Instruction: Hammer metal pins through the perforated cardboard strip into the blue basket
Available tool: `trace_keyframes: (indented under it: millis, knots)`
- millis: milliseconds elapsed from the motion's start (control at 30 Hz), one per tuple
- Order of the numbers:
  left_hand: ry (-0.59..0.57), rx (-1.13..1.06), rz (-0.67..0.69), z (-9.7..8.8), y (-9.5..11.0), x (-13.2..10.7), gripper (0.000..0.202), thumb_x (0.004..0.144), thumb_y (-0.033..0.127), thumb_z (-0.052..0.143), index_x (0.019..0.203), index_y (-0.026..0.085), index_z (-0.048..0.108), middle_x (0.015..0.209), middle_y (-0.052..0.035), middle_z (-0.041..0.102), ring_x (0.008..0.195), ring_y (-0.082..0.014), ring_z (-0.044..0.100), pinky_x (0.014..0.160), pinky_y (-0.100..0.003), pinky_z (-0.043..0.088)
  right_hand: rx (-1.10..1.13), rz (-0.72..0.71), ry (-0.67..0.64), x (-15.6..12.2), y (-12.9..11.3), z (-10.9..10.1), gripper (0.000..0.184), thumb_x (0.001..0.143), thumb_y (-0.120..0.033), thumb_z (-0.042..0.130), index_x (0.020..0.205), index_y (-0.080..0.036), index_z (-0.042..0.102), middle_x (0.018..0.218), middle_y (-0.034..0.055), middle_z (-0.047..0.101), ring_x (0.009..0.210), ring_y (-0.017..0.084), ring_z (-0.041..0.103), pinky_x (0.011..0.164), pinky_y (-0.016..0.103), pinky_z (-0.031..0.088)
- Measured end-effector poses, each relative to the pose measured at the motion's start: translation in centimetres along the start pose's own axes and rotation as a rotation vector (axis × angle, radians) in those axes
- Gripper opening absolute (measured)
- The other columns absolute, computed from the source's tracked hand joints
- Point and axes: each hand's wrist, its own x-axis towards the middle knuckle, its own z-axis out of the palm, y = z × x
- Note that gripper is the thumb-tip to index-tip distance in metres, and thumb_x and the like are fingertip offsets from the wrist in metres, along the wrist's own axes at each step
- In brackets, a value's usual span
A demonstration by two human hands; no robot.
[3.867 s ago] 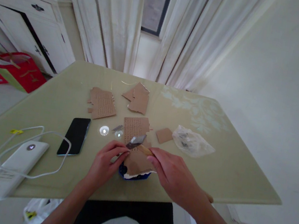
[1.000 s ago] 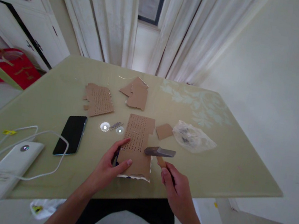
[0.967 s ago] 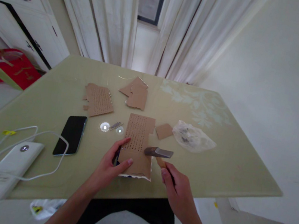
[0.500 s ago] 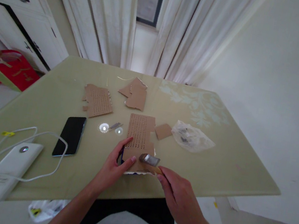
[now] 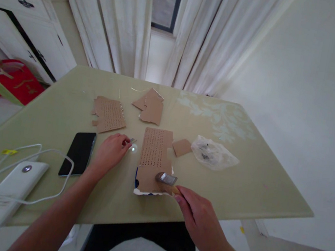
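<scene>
My right hand [image 5: 199, 213] is wrapped round the wooden handle of a hammer [image 5: 167, 179], whose metal head rests on the near part of the cardboard. This cardboard piece [image 5: 154, 146] has rows of small punched holes and lies partly over a dark blue-edged block [image 5: 137, 178]. Off to the left, my left hand [image 5: 112, 148] is down at the small pile of thin metal nails [image 5: 133, 140], thumb and fingers pinched together on them. The fingers hide most of the pile. A small shiny round spot [image 5: 133, 148] shows beside the fingertips.
A phone [image 5: 78, 154] and a white power bank [image 5: 6, 195] with a looped cable lie at the left. Another punched cardboard piece [image 5: 110, 115], torn cardboard [image 5: 153, 108], a small cardboard square [image 5: 182, 148] and a clear plastic bag [image 5: 214, 154] are on the table.
My left hand has let go of the cardboard and moved left and away from me to the nails. The right hand with the hammer has hardly moved.
</scene>
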Motion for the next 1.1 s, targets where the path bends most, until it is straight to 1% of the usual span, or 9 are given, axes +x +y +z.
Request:
trace_keyframes:
  millis: [100,233,433,567,700,867,1000,1033,1100]
  knots:
    - [0.004,0.044,0.01,1.1,0.5,1.2,0.026,0.1,0.033,0.057,0.104,0.02,0.079,0.101,-0.0124,0.075,0.096,-0.031,0.07,0.088,-0.042,0.054,-0.003,0.006,0.011,0.0,-0.1,0.0,0.036,0.114,-0.042,0.044,0.115,-0.023,0.075,0.103,0.0088,0.082,0.09,0.025,0.077,0.083,0.036,0.054]
    - [0.007,0.073,0.032,2.1,1.6,1.2,0.029,0.102,0.029,0.053,0.103,0.021,0.081,0.106,-0.0133,0.074,0.1,-0.0323,0.069,0.089,-0.043,0.053,0.005,0.011,0.02,-0.1,-0.3,0.1,0.036,0.114,-0.041,0.045,0.115,-0.023,0.076,0.102,0.0088,0.082,0.089,0.026,0.077,0.082,0.036,0.055]
    - [0.015,0.081,0.059,2.2,1.6,0.8,0.029,0.105,0.028,0.052,0.105,0.021,0.08,0.109,-0.0142,0.075,0.103,-0.0341,0.067,0.094,-0.045,0.051,0.002,0.008,0.017,0.0,-0.3,0.0,0.039,0.114,-0.043,0.043,0.118,-0.023,0.075,0.105,0.0107,0.082,0.091,0.026,0.077,0.083,0.036,0.056]
    - [0.024,0.071,0.056,2.1,1.3,0.7,0.027,0.106,0.029,0.052,0.107,0.019,0.078,0.109,-0.0142,0.075,0.104,-0.0343,0.067,0.094,-0.045,0.05,0.0,0.015,0.008,0.0,-0.3,-0.1,0.038,0.114,-0.043,0.043,0.117,-0.023,0.075,0.103,0.0096,0.082,0.089,0.025,0.077,0.082,0.035,0.056]
    - [0.028,0.051,0.059,2.4,1.1,0.7,0.025,0.106,0.027,0.053,0.104,0.021,0.077,0.114,-0.0138,0.072,0.107,-0.0332,0.066,0.095,-0.044,0.05,0.012,0.012,0.016,0.0,-0.2,0.0,0.038,0.114,-0.042,0.044,0.119,-0.023,0.076,0.105,0.0098,0.083,0.09,0.025,0.078,0.083,0.035,0.057]
    - [0.041,-0.013,0.07,2.9,1.1,0.9,0.019,0.101,0.021,0.055,0.099,0.019,0.074,0.117,-0.016,0.07,0.11,-0.035,0.064,0.097,-0.047,0.05,0.008,-0.001,0.026,0.0,-0.1,0.1,0.037,0.114,-0.042,0.044,0.119,-0.024,0.075,0.105,0.0092,0.083,0.09,0.025,0.078,0.083,0.035,0.057]
    - [0.105,-0.13,0.058,2.5,1.6,1.1,0.016,0.101,0.023,0.056,0.098,0.018,0.072,0.114,-0.0166,0.072,0.111,-0.034,0.063,0.103,-0.048,0.049,0.021,-0.002,0.018,0.0,-0.2,0.1,0.038,0.114,-0.043,0.043,0.117,-0.024,0.075,0.105,0.0092,0.082,0.09,0.025,0.077,0.083,0.035,0.056]
    - [0.13,-0.165,0.048,2.2,1.8,1.0,0.018,0.103,0.025,0.055,0.101,0.018,0.071,0.112,-0.016,0.072,0.109,-0.0326,0.064,0.103,-0.048,0.049,0.02,0.003,0.015,0.0,-0.2,0.1,0.038,0.115,-0.043,0.042,0.118,-0.024,0.075,0.106,0.0092,0.082,0.09,0.025,0.077,0.084,0.035,0.056]
    - [0.18,-0.238,0.024,1.3,2.3,0.5,0.025,0.106,0.031,0.05,0.113,0.017,0.07,0.108,-0.0135,0.073,0.1,-0.0279,0.066,0.097,-0.044,0.053,0.018,0.011,0.014,0.0,-0.2,0.1,0.037,0.115,-0.042,0.043,0.12,-0.024,0.074,0.105,0.0089,0.082,0.091,0.025,0.077,0.084,0.036,0.055]
